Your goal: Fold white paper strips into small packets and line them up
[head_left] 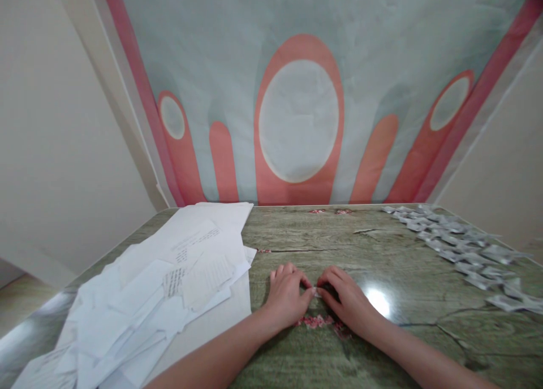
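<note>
Between my two hands, just above or on the table, is a small piece of white paper (316,292), mostly covered by the fingers. My left hand (289,292) is closed in a pinch on its left side. On the other side, the thumb and fingertips of my right hand (348,299) pinch it too. The fingertips of both hands nearly meet. How the paper is folded cannot be made out.
A heap of loose white papers (207,281), some printed, lies on larger sheets at the left. Rows of small folded paper pieces (456,242) cover the right side of the wood-patterned table (288,228). A coloured backdrop (237,55) stands behind the far edge.
</note>
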A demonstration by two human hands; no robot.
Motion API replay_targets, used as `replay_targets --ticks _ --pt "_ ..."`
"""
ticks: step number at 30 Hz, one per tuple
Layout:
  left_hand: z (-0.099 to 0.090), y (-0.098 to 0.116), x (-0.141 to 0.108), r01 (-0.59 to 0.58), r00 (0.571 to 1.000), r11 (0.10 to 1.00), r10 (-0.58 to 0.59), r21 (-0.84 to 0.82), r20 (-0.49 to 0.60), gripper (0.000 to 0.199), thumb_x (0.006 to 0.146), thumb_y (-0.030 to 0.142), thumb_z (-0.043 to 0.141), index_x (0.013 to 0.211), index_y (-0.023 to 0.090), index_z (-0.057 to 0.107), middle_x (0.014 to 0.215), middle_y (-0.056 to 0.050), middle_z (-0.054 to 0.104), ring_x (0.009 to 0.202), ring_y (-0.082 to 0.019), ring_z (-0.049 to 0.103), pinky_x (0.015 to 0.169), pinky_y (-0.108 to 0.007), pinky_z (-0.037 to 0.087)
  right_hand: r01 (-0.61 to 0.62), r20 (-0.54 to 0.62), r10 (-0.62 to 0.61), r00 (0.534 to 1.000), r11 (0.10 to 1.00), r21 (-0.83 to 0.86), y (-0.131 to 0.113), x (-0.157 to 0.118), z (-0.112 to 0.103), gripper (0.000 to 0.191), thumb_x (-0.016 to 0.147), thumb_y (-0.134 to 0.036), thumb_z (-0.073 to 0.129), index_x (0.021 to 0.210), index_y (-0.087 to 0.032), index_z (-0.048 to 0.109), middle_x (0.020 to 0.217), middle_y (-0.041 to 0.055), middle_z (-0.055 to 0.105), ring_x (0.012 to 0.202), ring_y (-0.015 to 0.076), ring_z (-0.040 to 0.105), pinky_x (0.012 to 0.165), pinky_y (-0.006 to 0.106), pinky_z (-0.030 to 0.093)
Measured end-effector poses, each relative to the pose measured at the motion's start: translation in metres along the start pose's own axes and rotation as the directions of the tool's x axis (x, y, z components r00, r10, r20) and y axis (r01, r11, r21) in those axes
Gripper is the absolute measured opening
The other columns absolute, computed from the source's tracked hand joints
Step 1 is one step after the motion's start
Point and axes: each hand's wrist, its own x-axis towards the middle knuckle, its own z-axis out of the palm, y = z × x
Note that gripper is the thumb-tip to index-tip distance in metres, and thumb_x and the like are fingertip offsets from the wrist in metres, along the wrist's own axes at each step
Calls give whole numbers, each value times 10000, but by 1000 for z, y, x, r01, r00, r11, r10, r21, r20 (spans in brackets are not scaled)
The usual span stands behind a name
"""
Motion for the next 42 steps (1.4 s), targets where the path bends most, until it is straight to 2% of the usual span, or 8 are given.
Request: replay_targets --ticks 6,13,21,25,32,37,42 --pt "-1 1 -4 -29 999 998 28 -47 -20 125 783 347 606 783 222 598 871 -6 518 898 -204 464 788 -348 322 53 7 -53 999 998 45 3 -6 -1 78 828 -190 521 898 -204 553 896 51 543 864 200 521 764 347 425" --pt "-7 2 -6 -72 997 990 71 -120 -12 156 794 378 612 801 222 598 890 1 511 900 -187 457 779 -318 309 -32 7 31 999 995 99 1 -8 0 84 820 -208 531 894 -205 569 870 45 554 829 196 530 736 331 430" --pt "-12 7 -7 -184 983 971 180 -155 -38 107 795 308 632 830 214 595 907 -11 494 916 -187 442 792 -307 321 -37 -4 39 999 975 221 -1 -5 -4 98 807 -293 580 833 -201 600 868 44 566 838 188 538 756 313 430" --pt "-13 7 -7 -228 973 960 223 -159 -54 99 798 292 630 842 211 591 896 -13 493 903 -184 447 796 -304 328 -55 -7 60 998 953 299 -1 -5 -6 117 797 -300 591 760 -194 561 808 24 569 790 175 541 709 289 432" --pt "-6 2 -6 -227 974 946 223 -233 -44 125 822 272 599 909 199 546 888 -6 576 872 -176 494 788 -294 348 -133 -7 140 990 950 282 3 -9 -2 98 796 -293 574 772 -199 565 718 -8 581 684 160 530 631 274 404" --pt "-7 2 -5 -259 964 948 266 -185 9 85 861 284 541 868 219 595 861 -1 604 866 -180 514 790 -303 341 -128 -16 138 990 948 290 1 -10 -2 99 806 -285 553 758 -200 561 689 -15 554 657 152 517 609 261 400" --pt "-10 4 -4 -243 968 951 249 -190 10 109 867 287 531 830 207 596 837 0 611 850 -175 523 786 -300 342 -115 -24 127 992 953 279 -2 -10 -4 104 822 -281 533 763 -198 553 688 -12 535 647 148 500 594 254 390"
